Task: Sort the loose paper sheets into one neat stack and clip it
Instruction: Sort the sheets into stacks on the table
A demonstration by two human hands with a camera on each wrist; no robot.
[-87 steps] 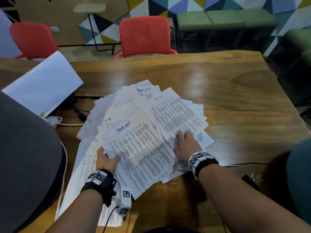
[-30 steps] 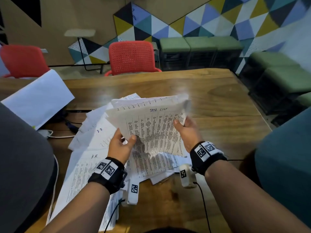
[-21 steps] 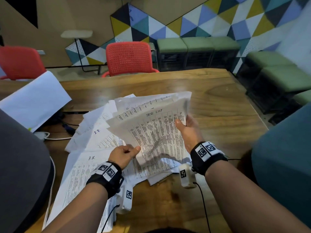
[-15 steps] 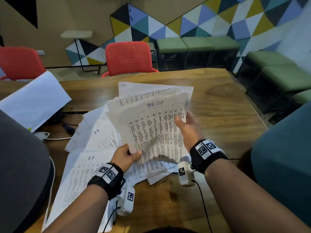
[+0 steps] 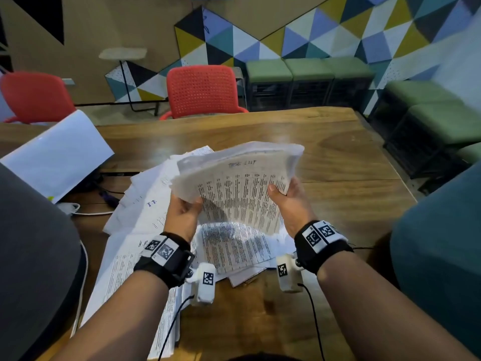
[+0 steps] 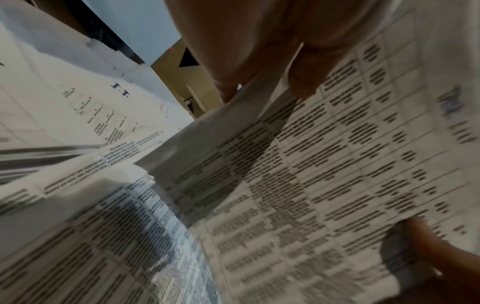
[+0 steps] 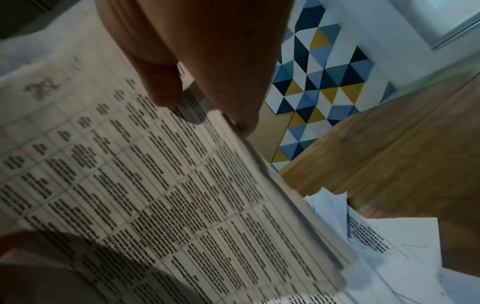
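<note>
A thick bundle of printed sheets (image 5: 239, 186) is held up above the table, its top page headed "TASK LIST". My left hand (image 5: 183, 216) grips its left edge, thumb on the front. My right hand (image 5: 285, 201) grips the right edge the same way. The left wrist view shows the bundle (image 6: 324, 164) pinched between my left fingers (image 6: 228, 82), and in the right wrist view my right thumb (image 7: 161, 86) presses on the bundle (image 7: 155, 185). More loose sheets (image 5: 145, 230) lie fanned out on the wooden table (image 5: 338, 162) beneath. No clip is visible.
A white folder or sheet (image 5: 57, 157) lies at the table's left, with cables (image 5: 104, 196) next to it. Red chairs (image 5: 203, 92) stand beyond the far edge, green benches (image 5: 307, 82) behind. A grey chair back (image 5: 33, 256) is at my left, a teal one (image 5: 442, 243) at my right.
Both hands lifted a bundle of sheets off the spread pile. In the last second my left hand let go, dropped low, then took the left edge again higher up.
</note>
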